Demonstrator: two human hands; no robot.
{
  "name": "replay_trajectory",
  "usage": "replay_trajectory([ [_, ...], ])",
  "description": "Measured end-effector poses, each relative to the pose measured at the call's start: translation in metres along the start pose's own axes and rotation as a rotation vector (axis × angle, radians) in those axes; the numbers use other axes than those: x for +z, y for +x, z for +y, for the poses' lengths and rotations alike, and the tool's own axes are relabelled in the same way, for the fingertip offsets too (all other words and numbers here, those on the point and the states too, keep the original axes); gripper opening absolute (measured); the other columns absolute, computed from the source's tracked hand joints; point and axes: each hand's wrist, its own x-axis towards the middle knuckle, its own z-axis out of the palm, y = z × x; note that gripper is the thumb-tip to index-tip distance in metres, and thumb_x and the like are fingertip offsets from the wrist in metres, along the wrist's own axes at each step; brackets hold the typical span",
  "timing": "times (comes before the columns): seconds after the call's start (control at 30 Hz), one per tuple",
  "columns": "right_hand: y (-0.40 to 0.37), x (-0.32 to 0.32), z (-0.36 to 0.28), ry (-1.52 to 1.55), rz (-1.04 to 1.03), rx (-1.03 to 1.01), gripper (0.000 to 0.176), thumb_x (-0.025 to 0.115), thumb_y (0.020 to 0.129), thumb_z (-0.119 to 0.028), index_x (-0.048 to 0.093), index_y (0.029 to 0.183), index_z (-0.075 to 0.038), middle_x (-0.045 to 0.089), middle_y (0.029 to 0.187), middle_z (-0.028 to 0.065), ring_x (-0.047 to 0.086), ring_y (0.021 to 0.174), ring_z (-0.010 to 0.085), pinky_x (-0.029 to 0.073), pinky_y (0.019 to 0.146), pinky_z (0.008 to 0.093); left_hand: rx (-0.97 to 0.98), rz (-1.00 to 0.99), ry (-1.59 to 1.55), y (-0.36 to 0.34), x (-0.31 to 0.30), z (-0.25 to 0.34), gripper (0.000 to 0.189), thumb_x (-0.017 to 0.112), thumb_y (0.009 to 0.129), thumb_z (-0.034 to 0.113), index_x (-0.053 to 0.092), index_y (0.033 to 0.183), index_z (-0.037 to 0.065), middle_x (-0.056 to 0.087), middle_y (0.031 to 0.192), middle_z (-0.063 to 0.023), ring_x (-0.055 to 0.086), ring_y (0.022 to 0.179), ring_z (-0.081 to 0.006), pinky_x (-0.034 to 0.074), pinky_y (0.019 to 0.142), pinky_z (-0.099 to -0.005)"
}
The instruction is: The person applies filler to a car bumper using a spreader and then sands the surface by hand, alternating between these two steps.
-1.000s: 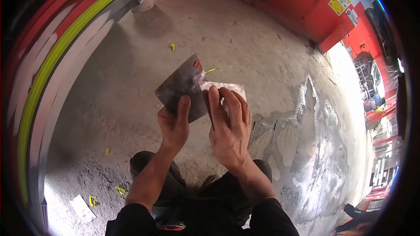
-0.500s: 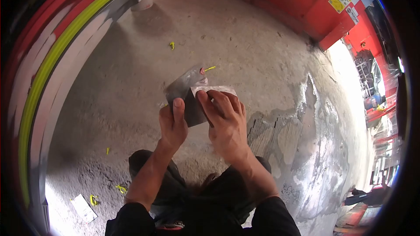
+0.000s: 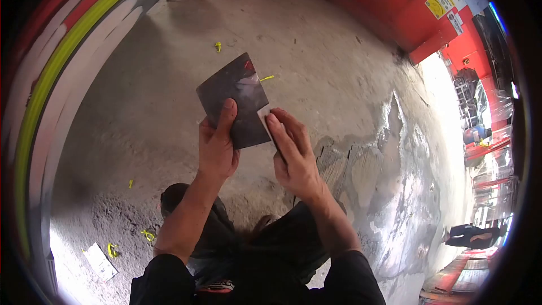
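Note:
My left hand (image 3: 217,147) grips a dark, flat rectangular sheet (image 3: 232,101) by its lower left side, with the thumb on its face. A reddish mark and a pale smear show near the sheet's upper corner. In my right hand (image 3: 296,152) is a thin, pale-edged flat piece (image 3: 264,114), held nearly edge-on beside the sheet's right edge. My right fingers are pressed together over it.
A vehicle side with a yellow-green stripe (image 3: 59,76) curves along the left. Yellow scraps and a white paper (image 3: 100,262) lie on the concrete floor (image 3: 152,90). Red panels (image 3: 372,0) stand at upper right. A person (image 3: 473,236) is at far right.
The dark sheet has turned and now shows more of its face. My right hand has moved the pale-edged piece off the sheet's face toward its right edge, tilting it edge-on.

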Motion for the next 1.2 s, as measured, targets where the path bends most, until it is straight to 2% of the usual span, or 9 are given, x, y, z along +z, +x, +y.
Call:
replay_trajectory([
  [0.07,-0.014,0.003,0.032,-0.133,-0.084,0.127,0.063,0.054,0.079,0.014,0.052,0.138,-0.006,0.044,0.139,0.0195,0.050,0.125,0.0362,0.044,0.103,0.0446,-0.036,0.029,-0.102,0.000,0.003,0.011,0.035,0.062,0.097,0.031,0.059,0.121,0.005,0.066,0.116,-0.0069,0.063,0.109,-0.0178,0.053,0.091,-0.0334],
  [0.13,-0.024,-0.016,0.051,-0.579,-0.309,-0.014,0.057,0.059,0.082,0.005,0.053,0.137,-0.006,0.047,0.135,0.0193,0.051,0.122,0.0364,0.043,0.103,0.0446,-0.030,-0.014,-0.204,0.003,0.004,0.021,0.034,0.061,0.097,0.028,0.059,0.122,0.005,0.066,0.118,-0.0075,0.062,0.112,-0.0189,0.051,0.095,-0.0350],
  [0.33,-0.055,-0.022,0.064,0.898,0.240,0.769,0.032,0.061,0.092,-0.007,0.059,0.124,-0.002,0.066,0.112,0.0091,0.064,0.105,0.0205,0.049,0.094,0.0354,-0.271,-0.331,-0.693,0.015,-0.011,0.017,0.037,0.050,0.101,0.033,0.060,0.126,0.007,0.054,0.136,-0.0175,0.052,0.126,-0.0335,0.039,0.109,-0.0457],
  [0.53,-0.032,-0.011,0.038,1.086,0.436,0.882,0.025,0.060,0.096,-0.011,0.059,0.120,-0.003,0.068,0.107,0.0062,0.065,0.098,0.0161,0.054,0.081,0.0312,-0.501,-0.494,-0.773,0.002,0.007,-0.005,0.045,0.043,0.102,0.043,0.058,0.134,0.015,0.038,0.146,-0.0302,0.036,0.138,-0.0403,0.035,0.112,-0.0507],
  [0.73,-0.024,-0.043,0.066,0.983,0.712,0.711,0.022,0.061,0.096,-0.015,0.061,0.115,-0.003,0.067,0.104,0.0042,0.063,0.094,0.0133,0.051,0.079,0.0291,-0.682,-0.505,-0.462,-0.012,0.010,-0.002,0.052,0.053,0.099,0.039,0.049,0.138,0.006,0.049,0.138,-0.0285,0.054,0.121,-0.0420,0.043,0.104,-0.0494],
  [0.87,-0.026,-0.071,0.078,0.389,0.755,0.594,0.023,0.061,0.098,-0.017,0.063,0.112,0.000,0.063,0.098,0.0023,0.055,0.085,0.0097,0.043,0.073,0.0235,-0.568,-0.321,-0.164,-0.008,0.006,-0.003,0.037,0.067,0.093,0.030,0.062,0.120,0.005,0.067,0.113,-0.0143,0.065,0.103,-0.0259,0.051,0.094,-0.0404],
  [0.97,-0.028,-0.087,0.044,0.127,0.445,0.613,0.027,0.062,0.096,-0.014,0.062,0.120,-0.002,0.065,0.100,0.0042,0.056,0.089,0.0103,0.042,0.079,0.0225,-0.304,-0.210,0.197,-0.010,0.005,0.001,0.025,0.072,0.091,0.026,0.068,0.106,0.006,0.071,0.098,-0.0026,0.064,0.090,-0.0117,0.051,0.085,-0.0301],
  [1.1,-0.021,-0.101,0.006,-0.687,-0.079,0.089,0.051,0.067,0.079,-0.002,0.064,0.128,-0.016,0.062,0.123,0.0062,0.059,0.115,0.0229,0.037,0.108,0.0465,-0.232,-0.208,0.252,-0.010,0.010,0.014,0.023,0.070,0.093,0.028,0.071,0.096,0.005,0.070,0.090,0.0041,0.058,0.083,-0.0019,0.047,0.077,-0.0214],
  [1.2,-0.021,-0.110,0.000,-0.903,-0.150,-0.059,0.057,0.067,0.075,-0.006,0.064,0.130,-0.021,0.053,0.137,0.0045,0.051,0.128,0.0297,0.022,0.115,0.0615,-0.182,-0.260,0.276,-0.011,0.014,0.018,0.025,0.070,0.093,0.029,0.071,0.092,0.003,0.069,0.086,0.0048,0.056,0.078,-0.0015,0.045,0.073,-0.0204],
])
